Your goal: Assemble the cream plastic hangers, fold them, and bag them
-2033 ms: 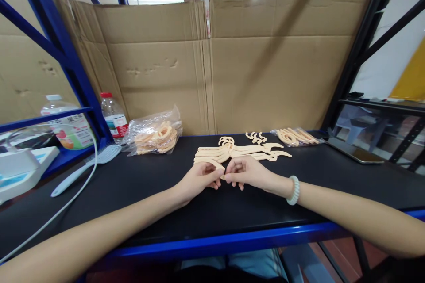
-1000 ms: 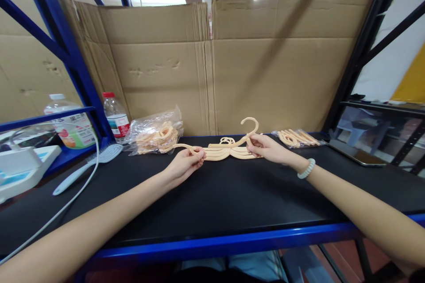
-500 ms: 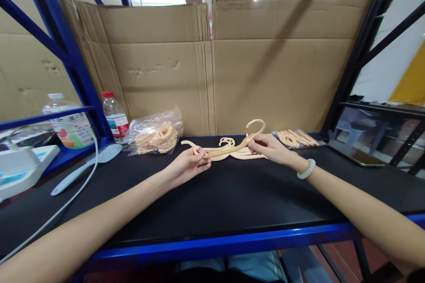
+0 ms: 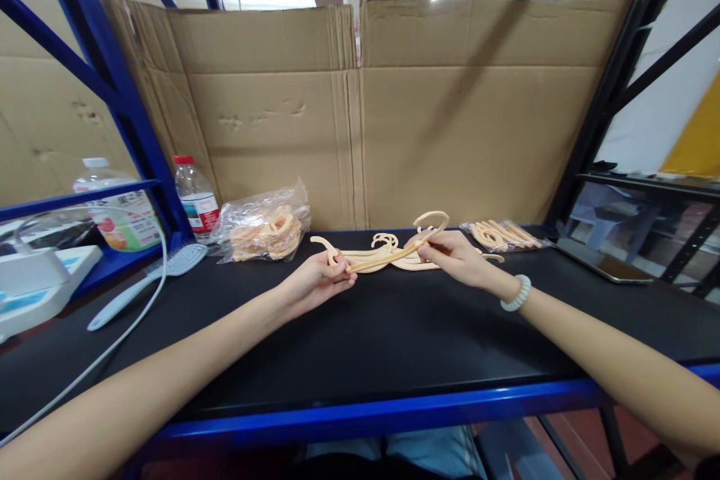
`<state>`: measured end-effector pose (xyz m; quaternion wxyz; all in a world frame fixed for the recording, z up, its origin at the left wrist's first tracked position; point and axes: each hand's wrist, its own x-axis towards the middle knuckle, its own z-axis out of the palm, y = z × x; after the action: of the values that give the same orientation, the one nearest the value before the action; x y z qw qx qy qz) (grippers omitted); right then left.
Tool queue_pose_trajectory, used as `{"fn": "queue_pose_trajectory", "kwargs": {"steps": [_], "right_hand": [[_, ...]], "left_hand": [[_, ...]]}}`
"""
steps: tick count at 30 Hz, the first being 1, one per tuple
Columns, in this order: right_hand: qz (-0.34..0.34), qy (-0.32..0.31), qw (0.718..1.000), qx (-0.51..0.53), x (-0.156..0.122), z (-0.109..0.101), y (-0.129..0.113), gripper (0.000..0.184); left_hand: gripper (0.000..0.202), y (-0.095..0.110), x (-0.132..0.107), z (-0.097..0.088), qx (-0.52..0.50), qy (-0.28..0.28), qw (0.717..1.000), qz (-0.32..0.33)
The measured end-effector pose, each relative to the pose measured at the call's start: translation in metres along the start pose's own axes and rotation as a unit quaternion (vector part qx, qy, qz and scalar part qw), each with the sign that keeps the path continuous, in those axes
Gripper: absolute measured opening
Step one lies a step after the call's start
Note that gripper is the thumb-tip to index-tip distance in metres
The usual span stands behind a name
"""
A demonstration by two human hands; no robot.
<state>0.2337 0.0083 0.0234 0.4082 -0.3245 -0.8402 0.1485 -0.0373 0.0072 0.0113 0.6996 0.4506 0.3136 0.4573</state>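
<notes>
A thin peach plastic hanger [image 4: 388, 252] is held just above the black shelf top [image 4: 360, 345] between both hands. My left hand [image 4: 315, 281] pinches its left arm near the curled tip. My right hand [image 4: 455, 255], with a pale bead bracelet on the wrist, pinches it near the hook. A flat stack of the same peach hangers [image 4: 388, 259] lies on the shelf right behind the held one. Both hands are closed on the hanger.
A clear bag of peach parts [image 4: 262, 229] lies back left, another bag [image 4: 500, 234] back right. A water bottle [image 4: 194, 199], a grey brush [image 4: 146, 285] and a white cable [image 4: 112, 345] are at the left. A tablet [image 4: 604, 261] lies right. Cardboard [image 4: 360, 112] walls the back.
Two seconds ago both hands were together near the shelf front. They moved back and apart, lifting one hanger over the stack. Since half a second ago the hanger has lowered and tilted slightly.
</notes>
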Motion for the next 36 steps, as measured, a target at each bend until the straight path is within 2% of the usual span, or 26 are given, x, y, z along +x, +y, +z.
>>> {"fn": "queue_pose_trajectory", "kwargs": {"steps": [7, 13, 17, 21, 26, 30, 32, 33, 34, 35, 36], "right_hand": [[-0.031, 0.014, 0.999, -0.024, -0.004, 0.009, -0.003, 0.033], [-0.039, 0.022, 0.999, -0.022, -0.004, 0.013, -0.012, 0.027], [-0.011, 0.043, 0.999, -0.005, -0.005, 0.015, -0.014, 0.031], [0.029, 0.063, 0.994, 0.085, -0.004, 0.018, -0.013, 0.025], [0.078, 0.105, 0.979, 0.155, -0.001, 0.022, -0.008, 0.026], [0.11, 0.143, 0.969, 0.166, 0.002, 0.018, -0.003, 0.032], [0.123, 0.153, 0.967, 0.163, 0.004, 0.014, -0.001, 0.033], [0.13, 0.152, 0.968, 0.155, 0.004, 0.013, -0.001, 0.033], [0.135, 0.144, 0.97, 0.144, 0.005, 0.012, 0.0, 0.033], [0.14, 0.129, 0.973, 0.134, 0.005, 0.012, 0.002, 0.032], [0.143, 0.107, 0.976, 0.127, 0.004, 0.013, 0.003, 0.031]], "left_hand": [[0.025, -0.002, 0.0, -0.002, 0.044, 0.036, 0.998, 0.01], [0.025, -0.005, 0.002, -0.003, 0.045, 0.056, 0.996, 0.06], [0.025, -0.005, -0.001, 0.002, 0.05, 0.083, 0.992, 0.081], [0.025, -0.004, -0.004, 0.007, 0.063, 0.099, 0.988, 0.099], [0.025, -0.003, -0.002, 0.007, 0.024, 0.101, 0.987, 0.125], [0.014, -0.008, -0.002, 0.007, 0.037, 0.098, 0.991, 0.079], [0.011, -0.014, -0.008, 0.01, 0.118, 0.068, 0.989, 0.051], [0.012, -0.017, -0.012, 0.013, 0.185, 0.037, 0.981, 0.054], [0.014, -0.02, -0.018, 0.017, 0.27, 0.0, 0.96, 0.077], [0.011, -0.022, -0.024, 0.021, 0.356, -0.032, 0.924, 0.14], [0.005, -0.024, -0.03, 0.026, 0.432, -0.091, 0.876, 0.193]]}}
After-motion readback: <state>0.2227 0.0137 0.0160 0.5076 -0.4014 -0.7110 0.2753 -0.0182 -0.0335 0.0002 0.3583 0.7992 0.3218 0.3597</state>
